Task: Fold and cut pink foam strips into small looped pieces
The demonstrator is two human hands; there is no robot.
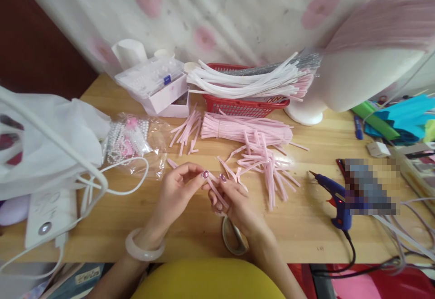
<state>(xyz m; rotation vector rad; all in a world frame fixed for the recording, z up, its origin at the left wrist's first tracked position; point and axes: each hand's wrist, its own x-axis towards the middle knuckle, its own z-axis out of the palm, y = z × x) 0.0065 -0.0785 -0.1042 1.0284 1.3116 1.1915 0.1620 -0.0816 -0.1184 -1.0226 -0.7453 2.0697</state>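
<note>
Between my two hands is a short pink pipe cleaner [220,195], held over the near middle of the table. My left hand [181,188] pinches its upper end between thumb and forefinger. My right hand [238,199] grips it lower down, with the fingers curled round it. Just beyond the hands lie loose cut pink pipe cleaners [270,172], some bent. A tied bundle of long pink pipe cleaners [244,129] rests behind them. Under my right hand, partly hidden, shows a looped handle [234,235], perhaps of scissors.
A red basket [244,106] of white, pink and silver pipe cleaners stands at the back. On the right lies a blue glue gun [335,195] with a cable. Bagged pearl beads [127,140], stacked boxes [163,88] and a white cable [125,192] occupy the left.
</note>
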